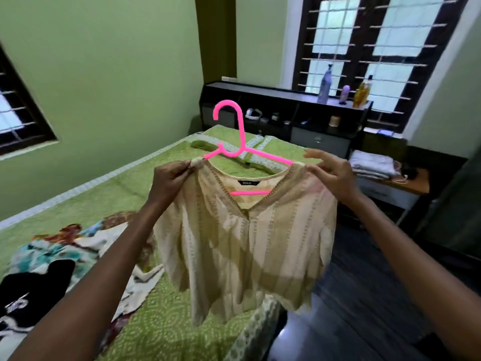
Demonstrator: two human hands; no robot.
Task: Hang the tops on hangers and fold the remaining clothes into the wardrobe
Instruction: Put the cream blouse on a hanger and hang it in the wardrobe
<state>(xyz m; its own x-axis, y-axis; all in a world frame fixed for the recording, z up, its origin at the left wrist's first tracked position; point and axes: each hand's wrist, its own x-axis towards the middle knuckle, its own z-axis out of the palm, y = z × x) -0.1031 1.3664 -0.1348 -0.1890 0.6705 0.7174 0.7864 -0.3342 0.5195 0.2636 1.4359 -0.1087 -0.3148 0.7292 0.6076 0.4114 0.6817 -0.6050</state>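
Head view: left hand [170,175] pinches the beige top [244,246] at its shoulder, right hand [330,173] grips the opposite shoulder; both seams should sit squarely over the pink hanger [242,149] between them.

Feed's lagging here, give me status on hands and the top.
Left hand pinches beige top at shoulder; right hand grips the other. Top on pink hanger, held above bed. Nothing in the way.
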